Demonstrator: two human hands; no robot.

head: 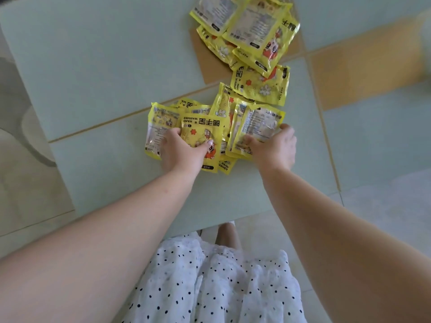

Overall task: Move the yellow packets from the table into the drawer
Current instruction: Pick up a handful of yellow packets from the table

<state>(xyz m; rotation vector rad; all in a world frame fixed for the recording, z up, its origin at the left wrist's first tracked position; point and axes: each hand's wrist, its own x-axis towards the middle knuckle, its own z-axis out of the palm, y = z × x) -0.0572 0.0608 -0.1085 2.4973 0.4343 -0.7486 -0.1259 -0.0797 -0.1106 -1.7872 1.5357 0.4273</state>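
Several yellow hand-warmer packets lie on a pale green glass table (93, 66). A near heap (217, 127) spreads in front of me, and a second pile (247, 31) lies further back near the top edge. My left hand (184, 150) grips a packet (200, 134) printed "HAND WARMER" at the left of the near heap, thumb on top. My right hand (275, 148) closes on a bunch of packets (258, 127) at the heap's right side. No drawer is in view.
The table's near edge (210, 220) runs just in front of my polka-dot skirt (217, 283). Brown and pale floor tiles (363, 64) show through the glass. A white rounded object (35, 136) stands on the floor at the left.
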